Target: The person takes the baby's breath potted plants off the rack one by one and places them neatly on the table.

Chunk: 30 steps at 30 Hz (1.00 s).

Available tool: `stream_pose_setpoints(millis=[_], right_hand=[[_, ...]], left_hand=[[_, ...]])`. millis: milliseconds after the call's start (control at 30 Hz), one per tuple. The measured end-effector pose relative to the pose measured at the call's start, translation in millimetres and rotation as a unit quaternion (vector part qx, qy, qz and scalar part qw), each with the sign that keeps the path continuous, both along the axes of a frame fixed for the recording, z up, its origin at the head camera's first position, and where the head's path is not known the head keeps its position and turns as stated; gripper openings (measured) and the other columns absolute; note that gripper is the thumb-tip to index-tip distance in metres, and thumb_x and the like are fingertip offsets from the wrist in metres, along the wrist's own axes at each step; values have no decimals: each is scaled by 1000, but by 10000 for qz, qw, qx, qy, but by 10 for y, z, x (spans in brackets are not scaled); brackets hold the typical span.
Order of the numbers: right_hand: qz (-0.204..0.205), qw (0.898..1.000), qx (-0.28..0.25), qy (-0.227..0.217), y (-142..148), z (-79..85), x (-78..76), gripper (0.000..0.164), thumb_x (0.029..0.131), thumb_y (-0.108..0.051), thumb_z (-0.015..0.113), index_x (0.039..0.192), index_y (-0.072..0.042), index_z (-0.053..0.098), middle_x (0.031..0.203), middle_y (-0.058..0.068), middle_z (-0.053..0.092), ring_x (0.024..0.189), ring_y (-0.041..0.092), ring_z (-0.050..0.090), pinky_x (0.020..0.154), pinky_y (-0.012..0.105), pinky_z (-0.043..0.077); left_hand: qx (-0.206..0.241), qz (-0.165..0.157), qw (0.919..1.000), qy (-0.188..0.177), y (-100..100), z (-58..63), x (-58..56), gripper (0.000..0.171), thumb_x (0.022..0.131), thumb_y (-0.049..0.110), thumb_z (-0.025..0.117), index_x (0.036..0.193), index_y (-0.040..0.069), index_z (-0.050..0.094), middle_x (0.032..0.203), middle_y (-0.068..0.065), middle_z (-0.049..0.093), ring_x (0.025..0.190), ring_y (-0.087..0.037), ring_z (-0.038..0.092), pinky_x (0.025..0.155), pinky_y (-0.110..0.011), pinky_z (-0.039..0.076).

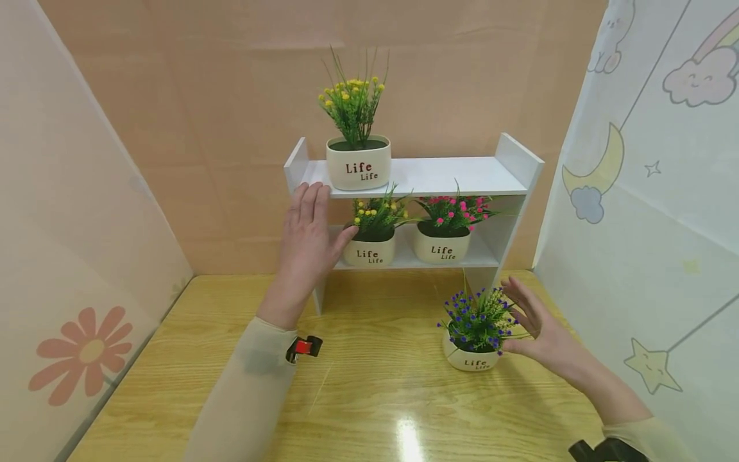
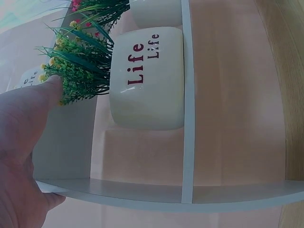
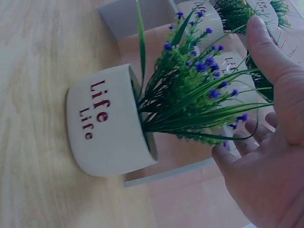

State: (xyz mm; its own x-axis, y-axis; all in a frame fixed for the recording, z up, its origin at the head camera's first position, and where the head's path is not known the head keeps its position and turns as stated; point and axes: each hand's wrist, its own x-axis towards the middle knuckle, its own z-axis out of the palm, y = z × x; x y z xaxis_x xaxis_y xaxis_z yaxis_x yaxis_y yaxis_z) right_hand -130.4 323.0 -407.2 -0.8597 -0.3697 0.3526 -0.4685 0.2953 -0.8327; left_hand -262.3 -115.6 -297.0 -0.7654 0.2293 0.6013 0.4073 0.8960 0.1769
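Note:
A white two-tier shelf [image 1: 444,173] stands against the back wall. My left hand [image 1: 306,240] rests its fingers at the left front edge of the top board, with the thumb pointing toward the lower pot of yellow flowers [image 1: 369,250]. Beside that pot sits a pot of pink flowers [image 1: 441,247]. On the top board, at the left, is a taller pot of yellow flowers [image 1: 359,163]. My right hand [image 1: 539,330] holds its fingers spread beside the pot of purple flowers [image 3: 109,123], which stands upright on the table in front of the shelf's right side.
The wooden table [image 1: 358,391] spreads out below the shelf. Patterned white panels rise on both sides, with a pink flower print [image 1: 92,351] at left and a moon print [image 1: 597,170] at right. A tan cloth [image 1: 231,115] covers the back.

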Motion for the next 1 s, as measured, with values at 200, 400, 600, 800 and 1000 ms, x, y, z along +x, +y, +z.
stream_pose_setpoints(millis=[200, 400, 600, 800, 1000], right_hand=[[-170, 9995, 248, -32, -61, 267, -14, 114, 96, 12, 77, 179, -18, 5, 182, 21, 14, 149, -13, 33, 110, 11, 41], [-244, 9984, 490, 123, -160, 575, -54, 114, 97, 11, 77, 179, -20, 4, 182, 21, 15, 148, -10, 35, 110, 11, 41], [-171, 9984, 492, 239, -288, 864, -112, 115, 96, 11, 77, 179, -22, 5, 183, 10, 18, 150, -6, 36, 109, 12, 44], [59, 9971, 318, 683, -469, 1159, -221, 116, 91, 17, 79, 179, -20, 12, 181, 16, 21, 156, 2, 36, 118, 15, 37], [53, 9948, 430, 919, -683, 1477, -326, 115, 91, 13, 82, 178, -16, 14, 181, 18, 23, 166, 27, 27, 122, 16, 33]], left_hand=[[-15, 42, 10000, -56, 2, 7, -1, 97, 105, 54, 73, 170, 6, 20, 172, -16, 24, 166, -35, 10, 134, -53, 18], [-59, 53, 9999, -63, 4, 14, 3, 96, 105, 54, 73, 169, 6, 20, 171, -16, 24, 166, -35, 9, 134, -54, 19], [-92, 80, 9999, -105, 3, 10, -5, 96, 105, 55, 72, 169, 6, 20, 172, -15, 24, 166, -34, 8, 135, -53, 18], [-105, 79, 9999, -67, 7, 10, -2, 96, 105, 55, 72, 169, 6, 21, 171, -16, 24, 166, -35, 9, 135, -52, 17], [-57, 56, 10000, -22, 5, 12, 10, 96, 104, 54, 74, 168, 5, 22, 170, -16, 26, 166, -35, 10, 134, -52, 18]])
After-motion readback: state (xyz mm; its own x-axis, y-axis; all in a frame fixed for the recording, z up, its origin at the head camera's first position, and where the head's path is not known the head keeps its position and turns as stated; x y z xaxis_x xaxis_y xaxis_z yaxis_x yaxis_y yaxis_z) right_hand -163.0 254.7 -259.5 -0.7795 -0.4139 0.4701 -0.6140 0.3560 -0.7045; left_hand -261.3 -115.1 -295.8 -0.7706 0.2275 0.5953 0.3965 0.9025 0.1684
